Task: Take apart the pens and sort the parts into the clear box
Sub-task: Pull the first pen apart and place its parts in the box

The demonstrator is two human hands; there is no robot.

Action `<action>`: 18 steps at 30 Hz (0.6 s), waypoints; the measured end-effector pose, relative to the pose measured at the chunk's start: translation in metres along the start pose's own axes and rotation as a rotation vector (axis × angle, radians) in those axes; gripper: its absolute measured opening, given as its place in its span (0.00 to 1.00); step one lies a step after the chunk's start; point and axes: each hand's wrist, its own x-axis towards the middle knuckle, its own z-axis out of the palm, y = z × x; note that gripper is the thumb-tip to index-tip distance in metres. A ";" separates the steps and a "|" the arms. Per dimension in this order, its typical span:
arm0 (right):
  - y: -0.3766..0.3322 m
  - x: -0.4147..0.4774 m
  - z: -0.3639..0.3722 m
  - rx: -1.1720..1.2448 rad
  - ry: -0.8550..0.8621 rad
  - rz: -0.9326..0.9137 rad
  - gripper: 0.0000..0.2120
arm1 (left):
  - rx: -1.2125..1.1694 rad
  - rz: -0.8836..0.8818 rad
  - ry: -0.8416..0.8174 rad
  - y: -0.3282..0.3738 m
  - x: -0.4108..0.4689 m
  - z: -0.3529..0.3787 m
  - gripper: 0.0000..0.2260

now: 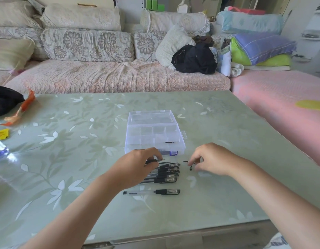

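A clear compartment box [153,133] stands open on the table, with a thin black refill [170,142] in a right-hand compartment. Just in front of it lies a row of several black-capped pens [167,172]; one more pen [152,192] lies apart, nearer to me. My left hand [137,168] holds a pen barrel [153,160] above the row, fingers curled round it. My right hand [209,159] pinches a thin refill [186,161] at its end. A small black tip piece [190,168] lies on the table below my right fingers.
The green flowered table [83,159] has an orange wrapper [21,110], a yellow packet [2,134] and a clear bottle [1,150] at the left edge. A black bag [4,99] sits at the far left. Behind stands a sofa [110,74] with cushions.
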 end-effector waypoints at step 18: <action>-0.052 0.020 0.008 0.447 0.219 -0.122 0.04 | -0.080 -0.003 0.030 -0.006 -0.001 -0.008 0.06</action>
